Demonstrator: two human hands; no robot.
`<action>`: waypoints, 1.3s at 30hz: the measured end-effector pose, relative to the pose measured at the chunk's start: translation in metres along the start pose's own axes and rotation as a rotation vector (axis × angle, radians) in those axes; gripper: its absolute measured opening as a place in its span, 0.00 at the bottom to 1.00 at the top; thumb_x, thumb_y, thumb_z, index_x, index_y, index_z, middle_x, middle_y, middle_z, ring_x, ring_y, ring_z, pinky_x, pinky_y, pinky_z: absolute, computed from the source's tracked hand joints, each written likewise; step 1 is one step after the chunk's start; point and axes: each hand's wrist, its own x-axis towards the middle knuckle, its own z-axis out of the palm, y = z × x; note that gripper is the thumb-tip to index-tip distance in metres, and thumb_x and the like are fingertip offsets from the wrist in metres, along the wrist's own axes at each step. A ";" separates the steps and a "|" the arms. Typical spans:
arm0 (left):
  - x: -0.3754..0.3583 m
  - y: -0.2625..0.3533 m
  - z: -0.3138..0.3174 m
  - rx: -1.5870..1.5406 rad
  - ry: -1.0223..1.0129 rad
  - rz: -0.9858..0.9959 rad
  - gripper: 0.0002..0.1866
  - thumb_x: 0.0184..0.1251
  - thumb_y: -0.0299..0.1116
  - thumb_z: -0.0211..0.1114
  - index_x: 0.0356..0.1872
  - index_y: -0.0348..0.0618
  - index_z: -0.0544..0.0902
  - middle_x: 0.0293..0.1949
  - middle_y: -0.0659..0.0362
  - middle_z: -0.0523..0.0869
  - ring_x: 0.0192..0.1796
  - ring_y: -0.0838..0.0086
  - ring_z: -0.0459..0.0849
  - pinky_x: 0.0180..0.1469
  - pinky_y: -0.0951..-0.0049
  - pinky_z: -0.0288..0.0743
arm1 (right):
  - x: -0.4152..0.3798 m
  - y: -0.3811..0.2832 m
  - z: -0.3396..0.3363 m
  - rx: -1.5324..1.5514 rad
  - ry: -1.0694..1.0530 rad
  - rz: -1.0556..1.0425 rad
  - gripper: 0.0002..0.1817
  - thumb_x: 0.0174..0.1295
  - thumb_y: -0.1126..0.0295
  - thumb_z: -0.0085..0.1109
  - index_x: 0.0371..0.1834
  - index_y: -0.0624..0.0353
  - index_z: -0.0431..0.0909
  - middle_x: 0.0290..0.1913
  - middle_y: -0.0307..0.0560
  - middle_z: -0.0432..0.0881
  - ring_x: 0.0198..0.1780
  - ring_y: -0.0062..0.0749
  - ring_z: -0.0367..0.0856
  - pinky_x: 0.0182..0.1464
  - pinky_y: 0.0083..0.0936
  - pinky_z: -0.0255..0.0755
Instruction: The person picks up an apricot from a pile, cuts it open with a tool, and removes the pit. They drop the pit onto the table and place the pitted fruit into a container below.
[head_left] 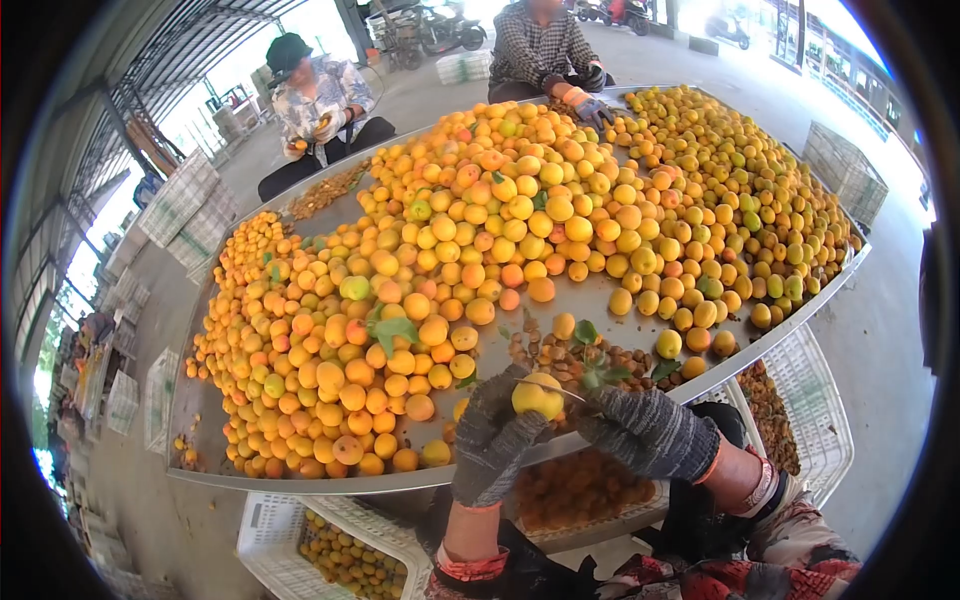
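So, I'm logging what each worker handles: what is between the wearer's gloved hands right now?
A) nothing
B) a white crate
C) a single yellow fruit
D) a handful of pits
C: the left hand and right hand, both in grey gloves, close around one yellow fruit at the table edge.

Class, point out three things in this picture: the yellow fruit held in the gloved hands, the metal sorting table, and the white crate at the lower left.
yellow fruit (537,395), head view, its rounded front.
metal sorting table (590,297), head view, bare surface.
white crate (262,522), head view, its left wall.

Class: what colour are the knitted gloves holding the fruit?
Dark grey gloves, shown best in the head view.
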 end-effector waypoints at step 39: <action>0.003 -0.019 0.000 0.109 0.220 -0.094 0.19 0.63 0.40 0.59 0.49 0.37 0.73 0.42 0.60 0.77 0.41 0.78 0.74 0.42 0.79 0.70 | 0.023 0.019 0.035 0.046 0.140 -0.029 0.19 0.56 0.73 0.53 0.53 0.63 0.70 0.51 0.54 0.73 0.42 0.41 0.79 0.38 0.31 0.75</action>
